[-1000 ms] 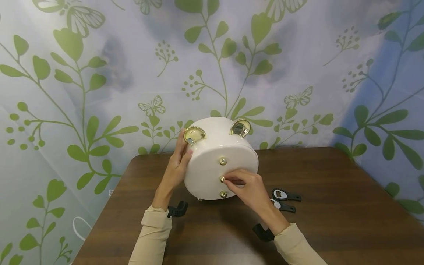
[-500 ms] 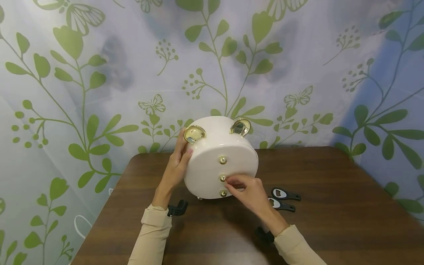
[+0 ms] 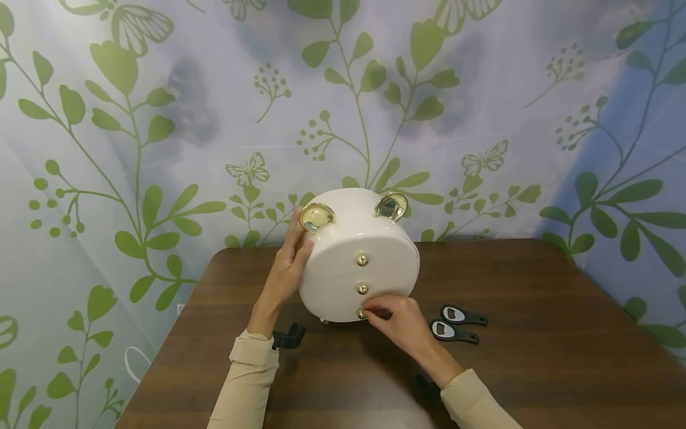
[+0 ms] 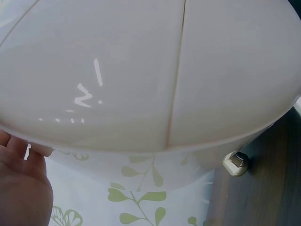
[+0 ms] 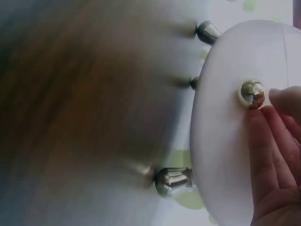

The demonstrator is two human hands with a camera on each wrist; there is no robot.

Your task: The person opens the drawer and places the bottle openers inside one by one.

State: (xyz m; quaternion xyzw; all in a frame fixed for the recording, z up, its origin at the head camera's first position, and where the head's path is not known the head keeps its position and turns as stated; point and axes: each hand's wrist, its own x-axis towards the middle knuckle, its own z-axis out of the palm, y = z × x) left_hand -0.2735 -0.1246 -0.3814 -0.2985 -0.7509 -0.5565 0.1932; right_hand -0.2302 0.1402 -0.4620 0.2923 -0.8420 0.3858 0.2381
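A glossy white rounded box (image 3: 332,280) stands at the middle of the table, with two gold ear-shaped pieces on top. Three gold knobs run down its front, including the top knob (image 3: 362,260) and middle knob (image 3: 362,289). My left hand (image 3: 284,274) holds the box's left side, thumb at the front edge and fingers along the side; the left wrist view shows this hand (image 4: 23,183) by the rim. With thumb and fingertips my right hand (image 3: 402,322) pinches the bottom knob (image 5: 252,94). Metal feet (image 5: 173,182) show under the box.
Two black-handled bottle openers, a rear one (image 3: 463,315) and a front one (image 3: 454,332), lie on the brown wooden table (image 3: 536,357) to the right. A leaf-patterned cloth (image 3: 214,119) hangs behind. A white cable loop (image 3: 131,363) shows left of the table.
My right hand has left the middle knob and moved down to the bottom one. The left hand keeps its hold on the box, which has stayed in place.
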